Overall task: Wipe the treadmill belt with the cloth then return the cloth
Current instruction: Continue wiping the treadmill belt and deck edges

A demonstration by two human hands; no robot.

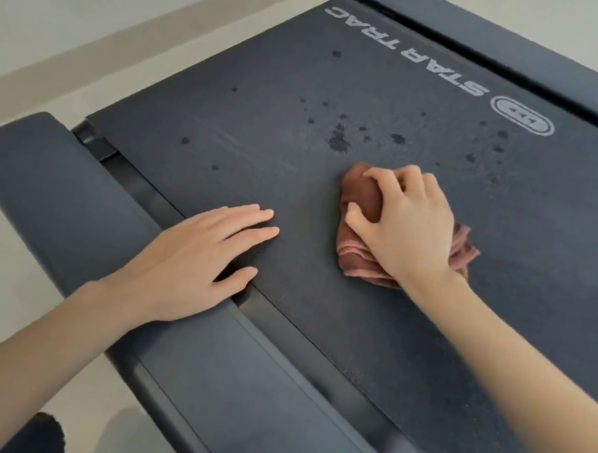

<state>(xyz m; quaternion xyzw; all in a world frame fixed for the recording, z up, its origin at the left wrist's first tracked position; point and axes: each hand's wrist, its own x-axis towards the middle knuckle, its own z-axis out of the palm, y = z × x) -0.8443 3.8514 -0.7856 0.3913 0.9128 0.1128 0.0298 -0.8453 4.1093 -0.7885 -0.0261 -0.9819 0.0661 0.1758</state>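
The cloth (363, 212), a bunched reddish-brown rag, lies pressed to the treadmill belt (349, 90) under a person's right hand (412, 224), whose fingers curl down over the wad and grip it. The left hand (204, 255) holds nothing: it rests flat, fingers spread, across the seam where the belt meets the side rail (62, 191). Dark wet spots (339, 141) dot the belt just beyond the cloth, with more scattered toward the logo (409, 50) and the far rail. By the look of it the wiping is under way but far from finished; the strip nearest the person appears free of spots, while the splashes ahead await the cloth. Returning the cloth is not yet done, and where it belongs is not in sight. Pale floor (90, 1) surrounds the machine.
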